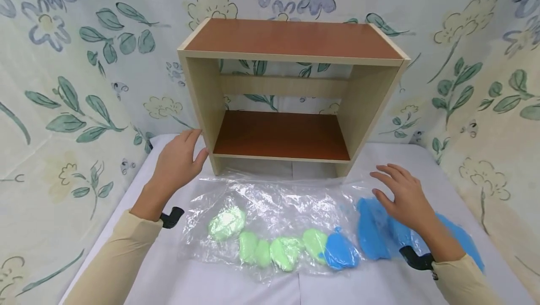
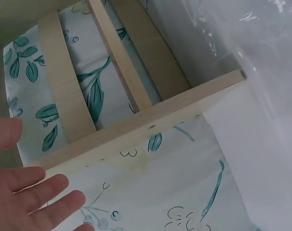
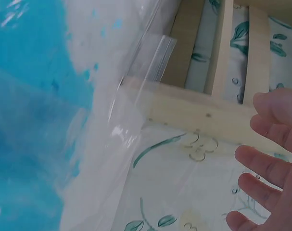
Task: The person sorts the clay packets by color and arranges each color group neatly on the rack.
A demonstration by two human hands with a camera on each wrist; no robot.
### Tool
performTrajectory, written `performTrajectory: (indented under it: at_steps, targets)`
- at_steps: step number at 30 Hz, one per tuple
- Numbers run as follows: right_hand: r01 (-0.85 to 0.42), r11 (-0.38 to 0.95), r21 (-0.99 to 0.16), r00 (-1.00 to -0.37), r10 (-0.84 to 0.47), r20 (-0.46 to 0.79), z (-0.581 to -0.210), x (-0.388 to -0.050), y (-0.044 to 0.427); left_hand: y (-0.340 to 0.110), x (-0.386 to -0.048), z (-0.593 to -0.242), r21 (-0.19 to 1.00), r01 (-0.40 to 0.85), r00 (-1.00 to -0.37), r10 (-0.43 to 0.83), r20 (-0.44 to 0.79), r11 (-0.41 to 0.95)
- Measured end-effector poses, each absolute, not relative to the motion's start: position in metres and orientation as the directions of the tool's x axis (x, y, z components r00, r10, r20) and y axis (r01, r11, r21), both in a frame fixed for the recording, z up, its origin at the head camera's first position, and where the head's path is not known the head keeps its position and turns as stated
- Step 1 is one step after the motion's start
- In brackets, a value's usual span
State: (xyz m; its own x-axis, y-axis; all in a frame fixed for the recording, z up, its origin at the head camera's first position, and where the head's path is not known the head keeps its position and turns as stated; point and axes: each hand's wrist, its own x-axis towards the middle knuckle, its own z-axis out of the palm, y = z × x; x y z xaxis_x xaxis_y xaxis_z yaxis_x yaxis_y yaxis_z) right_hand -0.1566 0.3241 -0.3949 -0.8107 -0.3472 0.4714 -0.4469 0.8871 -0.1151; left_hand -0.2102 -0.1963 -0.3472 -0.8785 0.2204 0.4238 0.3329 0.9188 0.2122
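Note:
A small wooden shelf unit [image 1: 291, 136] with brown boards and pale side panels stands upright at the back of the table. My left hand [image 1: 179, 157] is beside its left panel, fingers extended and holding nothing; whether the fingertips touch the wood I cannot tell. In the left wrist view the left hand [image 2: 35, 202] lies near the panel's edge [image 2: 150, 118]. My right hand [image 1: 402, 197] hovers over blue material in clear plastic, fingers spread and nothing in them. The right wrist view has the right hand [image 3: 271, 168] apart from the shelf's side panel [image 3: 184, 110].
A clear plastic bag [image 1: 270, 202] lies flat in front of the shelf, with several light green lumps [image 1: 284, 253] and a blue lump [image 1: 341, 249] in or under it. More blue material [image 1: 373, 230] lies at right. Floral cloth [image 1: 105, 85] hangs behind the white-covered table [image 1: 168, 267].

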Motion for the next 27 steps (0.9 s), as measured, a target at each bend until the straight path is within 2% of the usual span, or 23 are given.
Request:
performTrajectory:
  at_steps: [11,16,21,27]
  targets:
    - [-0.416,0.906,-0.077,-0.809,-0.330,0.487,-0.403,-0.152,0.361,-0.203,-0.229,-0.325,0.386,0.259,-0.908,0.086,0.411,0.885]
    - [-0.397,0.913,-0.088,-0.813,-0.306,0.496,-0.405,-0.153,0.369,-0.204,-0.242,-0.320,0.576,0.250,-0.924,0.013,0.383,0.778]
    - [-0.388,0.909,-0.149,-0.836,-0.279,0.472,-0.409,-0.153,0.374,-0.197,-0.259,-0.325,0.735,0.324,-0.893,-0.063,0.445,0.595]
    - [-0.343,0.914,-0.218,-0.887,-0.238,0.395,-0.412,-0.150,0.376,-0.180,-0.270,-0.330,0.760,0.380,-0.817,-0.193,0.543,0.528]
